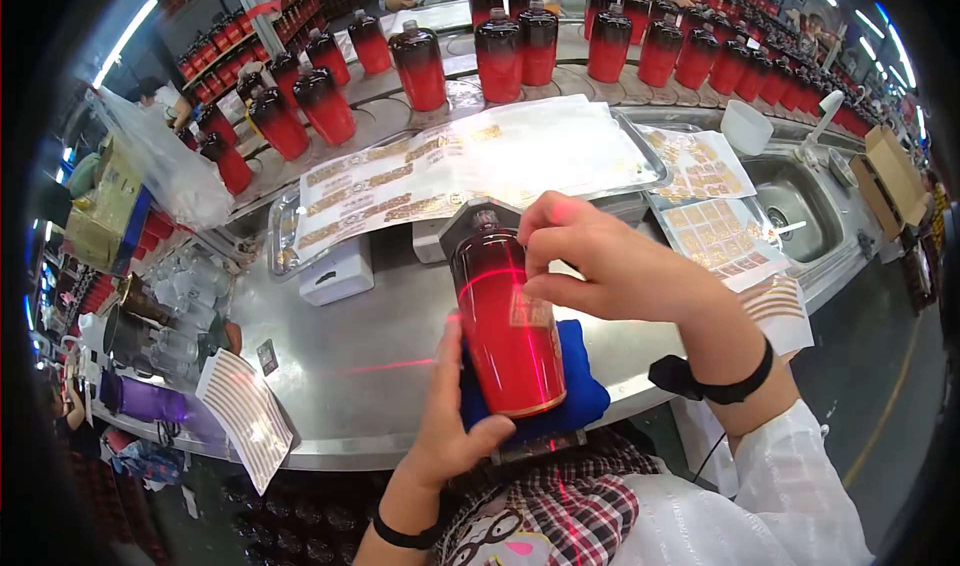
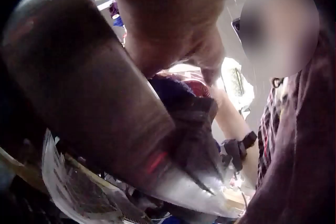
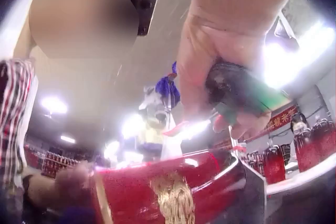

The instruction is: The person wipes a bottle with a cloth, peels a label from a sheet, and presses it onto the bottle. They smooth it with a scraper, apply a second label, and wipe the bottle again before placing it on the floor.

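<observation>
A red bottle (image 1: 492, 331) with a dark upper part lies tilted on a blue cloth (image 1: 590, 371), its neck at a dark angular holder (image 1: 455, 228). Thin red light lines cross it. Along its lower left side rests my left hand (image 1: 440, 421), fingers extended and thumb by the base. Over the bottle's right side is my right hand (image 1: 610, 266), fingers bent, close to a gold label (image 1: 530, 309) on the red surface. The right wrist view shows that hand holding a dark piece with a green edge (image 3: 239, 90); its kind I cannot tell.
Sheets of gold labels (image 1: 400, 181) lie on a tray behind the bottle. More sheets (image 1: 715, 236) are at the right, beside a sink (image 1: 800, 206). Several red bottles (image 1: 500, 61) stand on the curved conveyor beyond. A striped sheet (image 1: 245, 416) overhangs the table's left front edge.
</observation>
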Available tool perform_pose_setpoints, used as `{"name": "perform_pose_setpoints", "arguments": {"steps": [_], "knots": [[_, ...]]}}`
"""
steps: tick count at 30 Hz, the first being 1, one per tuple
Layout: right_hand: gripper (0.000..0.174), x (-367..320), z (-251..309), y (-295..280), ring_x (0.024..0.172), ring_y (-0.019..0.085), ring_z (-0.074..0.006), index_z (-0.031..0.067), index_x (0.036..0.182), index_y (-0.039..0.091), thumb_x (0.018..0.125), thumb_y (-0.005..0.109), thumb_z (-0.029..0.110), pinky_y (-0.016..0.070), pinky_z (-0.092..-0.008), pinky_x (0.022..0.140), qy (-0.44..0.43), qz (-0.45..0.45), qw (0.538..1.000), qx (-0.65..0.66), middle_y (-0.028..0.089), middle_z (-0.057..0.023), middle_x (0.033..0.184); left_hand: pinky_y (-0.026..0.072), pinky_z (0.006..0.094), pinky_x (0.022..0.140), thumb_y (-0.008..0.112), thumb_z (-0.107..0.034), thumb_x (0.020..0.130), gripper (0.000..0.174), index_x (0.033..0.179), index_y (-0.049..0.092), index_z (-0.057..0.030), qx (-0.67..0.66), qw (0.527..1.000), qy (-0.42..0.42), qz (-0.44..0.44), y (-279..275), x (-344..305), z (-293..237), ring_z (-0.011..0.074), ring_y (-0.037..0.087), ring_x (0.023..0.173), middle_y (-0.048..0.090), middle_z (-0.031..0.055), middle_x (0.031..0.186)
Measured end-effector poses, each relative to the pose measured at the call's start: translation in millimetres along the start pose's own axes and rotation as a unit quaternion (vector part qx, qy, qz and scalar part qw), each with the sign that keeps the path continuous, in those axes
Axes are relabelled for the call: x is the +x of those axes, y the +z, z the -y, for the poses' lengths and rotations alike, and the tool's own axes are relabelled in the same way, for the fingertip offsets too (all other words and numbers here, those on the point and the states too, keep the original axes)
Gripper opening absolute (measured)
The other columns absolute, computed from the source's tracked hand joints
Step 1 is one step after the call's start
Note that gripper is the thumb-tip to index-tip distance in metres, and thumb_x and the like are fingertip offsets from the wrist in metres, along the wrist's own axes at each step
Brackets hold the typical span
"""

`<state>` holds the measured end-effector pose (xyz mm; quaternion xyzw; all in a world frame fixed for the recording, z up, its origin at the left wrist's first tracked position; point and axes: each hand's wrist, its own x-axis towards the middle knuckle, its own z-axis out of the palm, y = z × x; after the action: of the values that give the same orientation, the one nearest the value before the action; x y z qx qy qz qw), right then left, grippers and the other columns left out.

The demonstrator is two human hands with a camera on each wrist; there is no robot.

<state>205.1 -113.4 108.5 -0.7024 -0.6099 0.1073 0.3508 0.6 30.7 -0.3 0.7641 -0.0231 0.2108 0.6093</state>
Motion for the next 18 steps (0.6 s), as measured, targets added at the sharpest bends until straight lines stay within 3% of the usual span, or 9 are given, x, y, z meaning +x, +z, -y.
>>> {"name": "perform_pose_setpoints", "arguments": {"steps": [1, 4, 5, 7, 10, 13, 16, 18], "knots": [[0.018, 1, -5, 7, 0.099, 0.054, -0.0254, 0.0017, 0.084, 0.06, 0.086, 0.073, 0.013, 0.0464, -0.0357, 0.083, -0.01, -0.016, 1.0, -0.013, 0.053, -0.0105, 0.105, 0.0239, 0.043, 0.116, 0.069, -0.035, 0.09, 0.095, 0.151, 0.011, 0.0097, -0.118, 0.993, -0.018, -0.012, 0, 6, 0, 0.0312, 0.035, 0.138, 0.029, 0.0233, 0.154], [0.017, 3, -5, 14, 0.097, 0.054, -0.0272, 0.0023, 0.083, 0.06, 0.084, 0.074, 0.013, 0.046, -0.0372, 0.082, 0.003, -0.038, 0.999, -0.014, 0.053, -0.0115, 0.104, 0.0304, 0.0373, 0.113, 0.061, -0.025, 0.095, 0.083, 0.152, 0.011, 0.0087, -0.209, 0.967, -0.101, -0.108, 5, 40, -11, 0.0235, 0.039, 0.135, 0.033, 0.0208, 0.15], [0.017, 4, -6, 16, 0.099, 0.054, -0.0298, 0.0018, 0.084, 0.062, 0.083, 0.073, 0.014, 0.0465, -0.0387, 0.085, 0.007, -0.04, 0.999, -0.014, 0.054, -0.0129, 0.104, 0.0381, 0.0347, 0.108, 0.06, -0.017, 0.095, 0.079, 0.152, 0.011, 0.0082, -0.213, 0.965, -0.122, -0.087, 2, 50, -16, 0.0224, 0.045, 0.13, 0.039, 0.0206, 0.145], [0.017, 5, -8, 18, 0.103, 0.055, -0.035, 0.0009, 0.084, 0.065, 0.082, 0.073, 0.016, 0.0476, -0.0416, 0.089, 0.019, -0.046, 0.999, -0.015, 0.056, -0.0158, 0.106, 0.0411, 0.0342, 0.105, 0.061, -0.016, 0.095, 0.081, 0.152, 0.01, 0.0083, -0.201, 0.967, -0.126, -0.098, 8, 64, -17, 0.0217, 0.048, 0.127, 0.042, 0.0203, 0.142], [0.016, 2, -13, 27, 0.103, 0.055, -0.0366, 0.0013, 0.087, 0.064, 0.081, 0.072, 0.013, 0.0473, -0.0427, 0.089, 0.007, -0.096, 0.995, -0.003, 0.056, -0.0164, 0.106, 0.0426, 0.0341, 0.104, 0.062, -0.015, 0.094, 0.083, 0.152, 0.008, 0.0082, -0.184, 0.968, -0.136, -0.102, 15, 70, -14, 0.0211, 0.049, 0.126, 0.043, 0.0202, 0.141], [0.016, -8, -12, 33, 0.102, 0.054, -0.0298, 0.0032, 0.096, 0.063, 0.082, 0.072, 0.007, 0.0455, -0.0391, 0.087, -0.028, -0.23, 0.972, -0.047, 0.054, -0.0141, 0.107, 0.0423, 0.0339, 0.105, 0.062, -0.015, 0.094, 0.084, 0.152, 0.007, 0.0078, -0.216, 0.962, -0.138, -0.099, 15, 70, -7, 0.0208, 0.049, 0.126, 0.043, 0.0202, 0.142], [0.029, -30, 6, 42, 0.104, 0.053, -0.0363, 0.0027, 0.108, 0.063, 0.08, 0.071, 0.005, 0.0467, -0.0447, 0.09, -0.074, -0.255, 0.961, -0.077, 0.055, -0.0169, 0.107, 0.0416, 0.0338, 0.105, 0.062, -0.016, 0.094, 0.085, 0.153, 0.005, 0.0074, -0.26, 0.951, -0.137, -0.092, 11, 68, -2, 0.021, 0.049, 0.126, 0.042, 0.0202, 0.143], [0.043, -41, 9, 51, 0.107, 0.052, -0.0365, 0.0029, 0.119, 0.063, 0.078, 0.074, 0.006, 0.0463, -0.0449, 0.093, -0.067, -0.218, 0.97, -0.085, 0.053, -0.0164, 0.114, 0.0412, 0.0338, 0.106, 0.061, -0.016, 0.095, 0.085, 0.153, 0.005, 0.0071, -0.278, 0.948, -0.132, -0.084, 9, 66, -2, 0.0211, 0.049, 0.127, 0.041, 0.0201, 0.144]]}}
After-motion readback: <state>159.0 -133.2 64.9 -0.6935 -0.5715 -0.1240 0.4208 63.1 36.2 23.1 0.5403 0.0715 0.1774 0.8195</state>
